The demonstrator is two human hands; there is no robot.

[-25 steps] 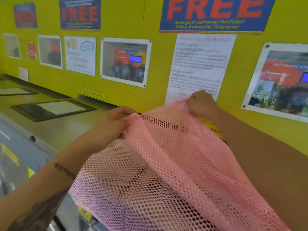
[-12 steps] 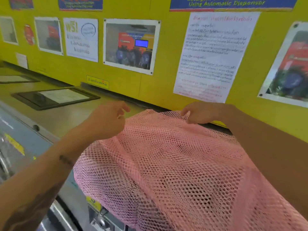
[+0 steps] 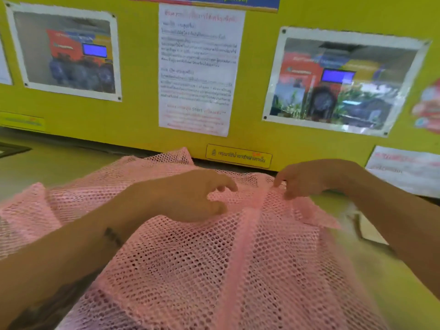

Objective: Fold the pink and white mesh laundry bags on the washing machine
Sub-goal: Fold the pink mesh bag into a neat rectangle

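A pink mesh laundry bag [image 3: 238, 258] lies spread over the washing machine top [image 3: 59, 167], its far edge close to the yellow wall. My left hand [image 3: 190, 196] hovers over the middle of the bag with fingers curled and apart, holding nothing. At the bag's far right edge my right hand [image 3: 307, 179] pinches the mesh between thumb and fingers. No white bag is in view.
The yellow wall [image 3: 138, 67] rises just behind the bag, covered with posters and a white notice [image 3: 197, 67]. A small yellow label [image 3: 238, 156] sits at the wall's foot. White paper [image 3: 404, 170] lies on the machine top at the right.
The bag came down from being held up in the air and now lies on the machine top. My left hand let go of the mesh. The view swung down and right.
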